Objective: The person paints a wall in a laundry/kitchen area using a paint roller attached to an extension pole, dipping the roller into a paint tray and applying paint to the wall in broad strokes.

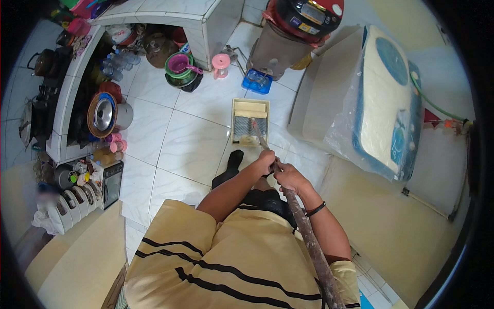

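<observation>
My left hand (266,161) and, just below it and to the right, my right hand (291,177) are both wrapped round a long, rough brown wooden pole (312,238). The pole slants from beside my right arm down toward the floor. At its far end is a paint roller (250,109) with a cream sleeve, lying across the far part of a paint tray (233,123). The tray has a pale yellowish rim and a grey ribbed ramp. It rests on the white tiled floor beyond my feet.
A washing machine (383,103) partly wrapped in plastic stands on the right. Beyond the tray are a blue basket (257,82) with glasses, a bin (278,51) under a rice cooker (309,18), and stacked basins (180,69). Kitchenware and a tiled counter (66,116) line the left.
</observation>
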A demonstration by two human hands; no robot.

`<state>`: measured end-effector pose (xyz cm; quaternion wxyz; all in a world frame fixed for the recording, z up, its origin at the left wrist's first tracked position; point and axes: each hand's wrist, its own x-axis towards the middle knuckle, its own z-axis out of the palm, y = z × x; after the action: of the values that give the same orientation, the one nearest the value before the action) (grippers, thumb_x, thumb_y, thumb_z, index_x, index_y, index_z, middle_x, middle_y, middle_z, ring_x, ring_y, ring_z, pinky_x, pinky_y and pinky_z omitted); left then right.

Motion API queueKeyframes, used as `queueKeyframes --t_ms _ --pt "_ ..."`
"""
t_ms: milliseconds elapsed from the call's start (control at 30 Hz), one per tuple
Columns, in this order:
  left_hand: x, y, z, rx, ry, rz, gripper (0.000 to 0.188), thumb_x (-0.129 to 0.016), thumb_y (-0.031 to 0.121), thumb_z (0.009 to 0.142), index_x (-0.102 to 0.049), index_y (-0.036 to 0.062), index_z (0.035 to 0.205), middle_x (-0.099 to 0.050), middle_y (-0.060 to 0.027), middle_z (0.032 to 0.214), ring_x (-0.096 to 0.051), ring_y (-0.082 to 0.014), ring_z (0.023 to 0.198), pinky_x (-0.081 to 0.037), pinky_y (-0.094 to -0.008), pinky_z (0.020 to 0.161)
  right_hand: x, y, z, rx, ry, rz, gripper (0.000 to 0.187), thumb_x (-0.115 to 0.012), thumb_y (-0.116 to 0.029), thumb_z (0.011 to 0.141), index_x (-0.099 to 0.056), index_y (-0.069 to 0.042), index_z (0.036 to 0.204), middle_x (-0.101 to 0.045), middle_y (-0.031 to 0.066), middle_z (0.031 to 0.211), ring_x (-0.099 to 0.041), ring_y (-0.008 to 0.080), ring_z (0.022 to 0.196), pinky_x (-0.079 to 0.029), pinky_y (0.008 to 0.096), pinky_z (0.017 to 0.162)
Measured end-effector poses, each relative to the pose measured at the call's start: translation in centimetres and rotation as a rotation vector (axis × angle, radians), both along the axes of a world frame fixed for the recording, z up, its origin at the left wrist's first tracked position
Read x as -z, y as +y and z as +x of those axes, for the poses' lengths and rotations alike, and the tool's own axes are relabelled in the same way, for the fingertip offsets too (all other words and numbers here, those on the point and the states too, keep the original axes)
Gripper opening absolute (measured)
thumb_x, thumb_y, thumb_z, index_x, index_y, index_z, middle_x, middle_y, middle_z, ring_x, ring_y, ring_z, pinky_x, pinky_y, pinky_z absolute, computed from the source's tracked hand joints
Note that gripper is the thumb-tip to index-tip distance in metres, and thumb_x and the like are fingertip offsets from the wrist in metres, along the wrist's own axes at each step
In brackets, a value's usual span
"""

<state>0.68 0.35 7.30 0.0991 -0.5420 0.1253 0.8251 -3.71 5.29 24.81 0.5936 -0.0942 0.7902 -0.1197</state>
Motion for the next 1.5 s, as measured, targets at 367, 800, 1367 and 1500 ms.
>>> queueKeyframes --t_ms 367,800,1367,1500 --pt "1.5 0.0 0.1 0.060 0.035 -0.056 0.019 -0.041 0.012 0.089 -0.051 -0.0036 0.085 -0.054 -0.0114 0.071 -0.055 -0.0221 0.057 -0.046 -0.0361 0.048 0.7 -0.4 0.4 0.048 -0.020 -0.072 0.022 -0.047 -0.014 0.083 -0.057 0.001 0.095 -0.050 0.0062 0.064 -0.052 0.0158 0.042 -0.045 0.0303 0.037" --pt "2.1 0.3 0.3 0.067 0.041 -0.121 0.021 -0.040 0.012 0.089 -0.052 -0.0031 0.081 -0.053 -0.0116 0.068 -0.054 -0.0223 0.051 -0.046 -0.0363 0.045 2.0 0.6 0.6 0.129 -0.035 -0.032 0.021 -0.047 -0.014 0.084 -0.057 0.001 0.094 -0.050 0.0056 0.063 -0.051 0.0151 0.042 -0.043 0.0302 0.036" --pt "-1.4 3.0 0.9 0.247 0.055 -0.114 0.018 -0.036 0.006 0.088 -0.051 -0.0042 0.090 -0.053 -0.0120 0.074 -0.056 -0.0232 0.060 -0.047 -0.0380 0.049 -2.5 2.7 0.4 -0.100 -0.064 0.003 0.036 -0.044 -0.016 0.088 -0.052 -0.001 0.119 -0.051 0.0068 0.067 -0.052 0.0164 0.045 -0.047 0.0306 0.043" --pt "-0.5 3.5 0.6 0.285 0.045 -0.095 0.018 -0.035 0.005 0.088 -0.050 -0.0036 0.095 -0.053 -0.0113 0.074 -0.056 -0.0231 0.060 -0.048 -0.0386 0.051 -2.4 3.3 -0.1 -0.101 -0.036 0.023 0.039 -0.043 -0.016 0.089 -0.051 -0.003 0.124 -0.052 0.0069 0.066 -0.052 0.0162 0.045 -0.047 0.0302 0.044"
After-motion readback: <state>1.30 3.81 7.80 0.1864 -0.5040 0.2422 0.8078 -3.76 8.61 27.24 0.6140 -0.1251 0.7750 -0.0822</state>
